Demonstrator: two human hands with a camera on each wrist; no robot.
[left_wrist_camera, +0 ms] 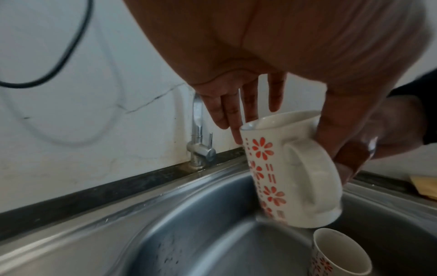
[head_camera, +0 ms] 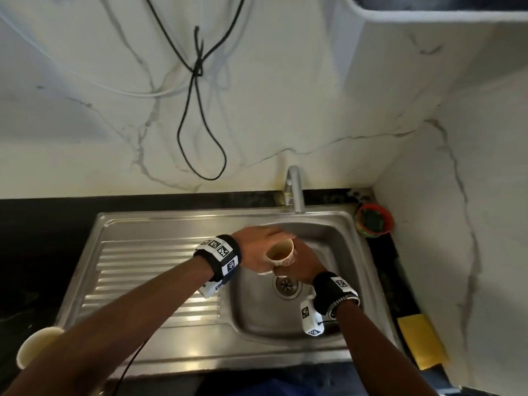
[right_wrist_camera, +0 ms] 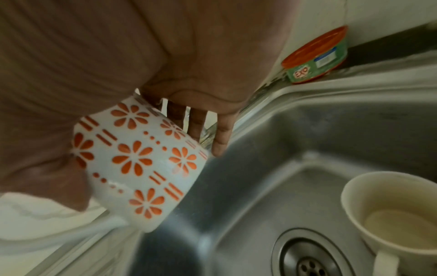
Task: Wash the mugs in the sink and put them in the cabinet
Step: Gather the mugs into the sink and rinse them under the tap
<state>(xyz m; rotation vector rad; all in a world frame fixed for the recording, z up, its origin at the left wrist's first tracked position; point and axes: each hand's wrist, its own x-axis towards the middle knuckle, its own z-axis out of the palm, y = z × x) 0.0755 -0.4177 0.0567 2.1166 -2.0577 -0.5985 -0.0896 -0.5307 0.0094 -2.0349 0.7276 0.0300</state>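
Flowered mug point(head_camera: 281, 253): white with orange flower print, held tilted above the sink basin point(head_camera: 257, 310), over the drain point(head_camera: 286, 286). Right hand point(head_camera: 303, 265): grip wrapped round the mug's body from beneath. Left hand point(head_camera: 258, 248): fingers straight and spread, thumb against the mug near its handle. Second mug point(right_wrist_camera: 387, 211): same pattern, standing upright on the basin floor beside the drain. Third mug point(head_camera: 34, 348): on the black desk point(head_camera: 34, 252) at near left, partly hidden by the left forearm. Tap point(head_camera: 294, 190): behind the basin. Tub of dish soap point(head_camera: 374, 220): orange-rimmed, at the sink's far right corner. Yellow cloth point(head_camera: 421, 338): on the desk right of the sink.
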